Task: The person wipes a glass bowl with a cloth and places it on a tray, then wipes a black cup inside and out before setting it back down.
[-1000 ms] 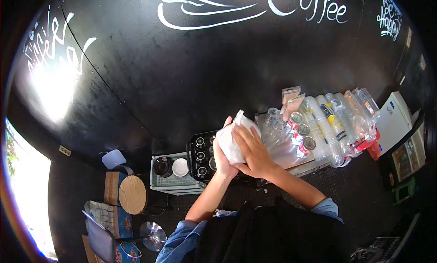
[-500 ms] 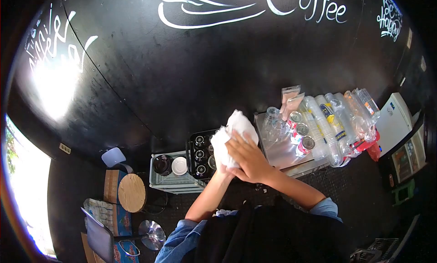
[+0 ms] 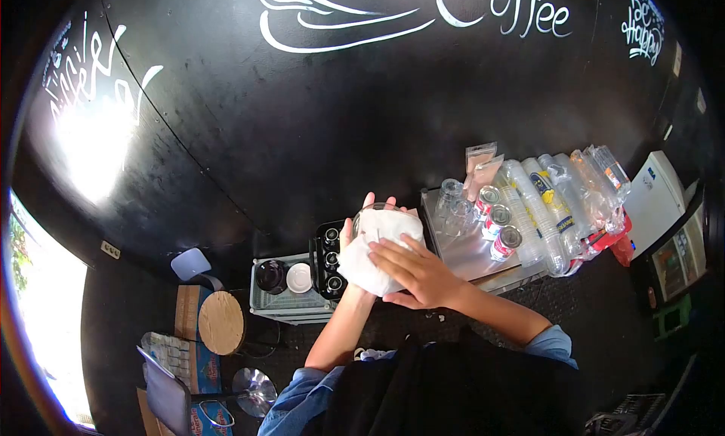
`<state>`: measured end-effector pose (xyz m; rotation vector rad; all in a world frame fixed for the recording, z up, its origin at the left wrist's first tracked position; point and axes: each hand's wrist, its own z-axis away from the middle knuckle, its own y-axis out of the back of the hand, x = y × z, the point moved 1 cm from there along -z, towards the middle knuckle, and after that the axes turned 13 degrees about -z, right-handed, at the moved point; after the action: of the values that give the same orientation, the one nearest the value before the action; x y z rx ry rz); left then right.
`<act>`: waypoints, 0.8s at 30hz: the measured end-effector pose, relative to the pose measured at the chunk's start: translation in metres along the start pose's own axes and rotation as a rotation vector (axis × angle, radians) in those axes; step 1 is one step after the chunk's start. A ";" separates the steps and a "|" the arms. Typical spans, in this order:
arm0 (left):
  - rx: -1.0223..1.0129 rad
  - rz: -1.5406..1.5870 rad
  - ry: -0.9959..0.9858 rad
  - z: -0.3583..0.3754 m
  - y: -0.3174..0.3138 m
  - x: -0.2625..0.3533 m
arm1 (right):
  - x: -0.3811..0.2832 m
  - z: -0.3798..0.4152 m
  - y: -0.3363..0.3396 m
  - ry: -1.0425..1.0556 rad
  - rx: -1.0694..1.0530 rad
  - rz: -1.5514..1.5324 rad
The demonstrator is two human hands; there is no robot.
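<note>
A white cloth (image 3: pixel 377 243) lies over a round, see-through dish, probably glass, whose curved rim (image 3: pixel 365 214) shows at the far side. My left hand (image 3: pixel 353 228) supports the dish from below, its fingertips showing beyond the rim and its thumb along the left edge. Most of that palm is hidden by the cloth. On top, my right hand (image 3: pixel 419 276) presses the cloth against the dish with its fingers laid nearly flat. Just behind and left of both hands, a black tray (image 3: pixel 316 274) carries several upturned dark cups (image 3: pixel 332 259).
To the left, a rack (image 3: pixel 294 308) bears dark dishes (image 3: pixel 269 276) and white saucers (image 3: pixel 299 277). On the right, a metal-topped table (image 3: pixel 464 256) holds clear glasses (image 3: pixel 453 208), three cans (image 3: pixel 506 243) and sleeves of plastic cups (image 3: pixel 532 209). A wooden stool (image 3: pixel 222 323) stands lower left.
The cloth, bunched upright before, now spreads flatter over the dish. The dish's rim and my left fingertips have come into sight. My right hand has shifted slightly lower and to the right.
</note>
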<state>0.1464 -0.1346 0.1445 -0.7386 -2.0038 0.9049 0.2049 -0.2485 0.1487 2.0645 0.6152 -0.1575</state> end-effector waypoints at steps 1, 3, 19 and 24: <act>-0.001 0.000 -0.001 0.001 -0.003 -0.001 | 0.002 0.001 0.001 0.000 0.019 0.024; 0.249 -0.228 -0.009 0.007 -0.008 -0.007 | 0.001 -0.005 0.003 -0.076 0.019 0.082; 0.020 0.079 0.059 -0.003 0.019 -0.018 | 0.007 -0.010 -0.003 -0.063 0.134 -0.012; 0.308 -0.018 0.172 0.004 -0.003 -0.010 | 0.020 0.010 -0.007 0.167 0.182 0.107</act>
<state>0.1481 -0.1453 0.1409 -0.6012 -1.6697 1.0714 0.2200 -0.2461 0.1309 2.2973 0.6082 0.0225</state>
